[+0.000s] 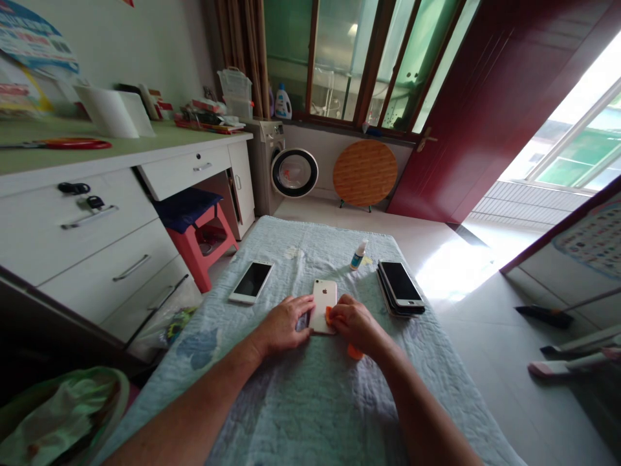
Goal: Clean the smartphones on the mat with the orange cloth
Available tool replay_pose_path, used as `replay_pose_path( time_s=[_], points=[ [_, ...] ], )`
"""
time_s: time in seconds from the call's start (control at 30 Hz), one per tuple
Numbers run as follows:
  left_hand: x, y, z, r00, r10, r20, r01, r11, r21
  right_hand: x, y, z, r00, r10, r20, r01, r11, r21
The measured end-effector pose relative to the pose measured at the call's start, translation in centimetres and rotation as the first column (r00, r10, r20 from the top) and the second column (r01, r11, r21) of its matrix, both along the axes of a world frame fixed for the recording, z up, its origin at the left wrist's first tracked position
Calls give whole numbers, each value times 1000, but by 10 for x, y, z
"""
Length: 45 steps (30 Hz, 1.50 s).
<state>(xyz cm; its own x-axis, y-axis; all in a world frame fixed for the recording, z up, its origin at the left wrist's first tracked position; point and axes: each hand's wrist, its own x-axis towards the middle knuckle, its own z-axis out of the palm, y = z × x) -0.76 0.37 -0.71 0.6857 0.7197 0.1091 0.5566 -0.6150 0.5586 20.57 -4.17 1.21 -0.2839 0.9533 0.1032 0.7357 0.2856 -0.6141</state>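
A pale gold smartphone point(318, 316) lies back up on the cloth-covered table, its apple logo and camera showing at the far end. Along its left edge, the fingertips and thumb of my left hand point(287, 323) hold it in place, with a gap between thumb and fingers. My right hand point(356, 320) is closed on an orange cloth point(329, 315) and presses it to the right side of the phone's back. Another bit of the orange cloth point(355, 352) shows below that hand. How the cloth is folded inside the fingers is hidden.
A white phone point(251, 282) lies screen up at left. Stacked phones point(402, 285) sit at right, near a small spray bottle point(358, 255). A light blue quilted cloth point(301, 395) covers the table. Beyond are a red stool point(204, 236), a desk point(184, 152) and an open washing machine point(266, 165).
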Motion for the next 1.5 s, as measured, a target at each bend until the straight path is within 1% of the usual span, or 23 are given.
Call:
replay_pose_path(
  time_s=[0.1,0.2,0.3,0.43,0.57,0.73,0.9,1.0,1.07,1.1,1.17,1.23,1.3,1.37,1.43,1.5],
  points=[
    [0,0,0,1000,3,-9,-3,1000,-3,-2,6,-10,998,-56,1,55,994,96],
    [0,0,1,1000,0,-12,0,1000,-6,-3,16,-17,991,-127,29,121,980,159],
    [0,-1,1,1000,0,-1,0,1000,-15,-2,24,-20,979,-185,83,166,967,192],
    [0,-1,2,1000,9,8,-9,1000,-24,-2,30,-18,969,-207,133,181,965,189],
    [0,-1,3,1000,19,-10,-20,999,-34,0,23,-13,980,-167,111,154,981,118],
    [0,-1,1,999,32,-9,-32,999,-34,3,6,0,994,-56,96,56,998,1],
    [0,-2,1,999,34,-6,-34,999,-21,0,-5,21,995,21,98,-10,994,-111],
    [0,-2,3,999,34,13,-33,999,-24,1,-9,28,994,69,81,-52,980,-190],
    [0,-2,3,999,35,15,-35,999,-26,2,-10,28,994,103,46,-89,969,-232],
    [0,-1,3,999,34,12,-34,999,-26,3,-9,27,995,98,20,-91,970,-226],
    [0,0,2,1000,16,4,-16,1000,-27,3,-8,24,998,39,-56,-47,988,-150],
    [0,1,0,1000,2,-3,-2,1000,-25,2,-5,20,982,-57,-179,52,998,-28],
    [0,1,-1,1000,1,-3,-1,1000,-15,0,-2,17,937,-123,-326,156,985,77],
    [0,1,-3,1000,6,5,-6,1000,2,-3,1,15,876,-144,-461,234,961,145],
    [0,1,-4,1000,1,17,-1,1000,11,-5,3,14,815,-133,-564,280,942,182],
    [0,2,-4,1000,0,25,0,1000,11,-7,4,14,766,-117,-633,303,933,194]
  ],
)
